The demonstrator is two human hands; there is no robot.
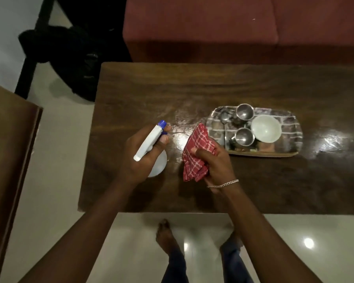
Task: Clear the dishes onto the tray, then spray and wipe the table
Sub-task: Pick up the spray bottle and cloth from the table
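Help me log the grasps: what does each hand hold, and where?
Left hand grips the spray bottle by its neck; right hand pinches the red cloth near its middle.

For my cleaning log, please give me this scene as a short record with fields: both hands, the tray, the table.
left hand: grips a spray bottle, nozzle pointing away over the table
right hand: holds a folded red checked cloth
tray: on the table, holding two steel cups, a white bowl and a spoon
table: dark wood, with a wet shine ahead of the nozzle
stage: dishes cleared; probably spraying now, wiping to follow
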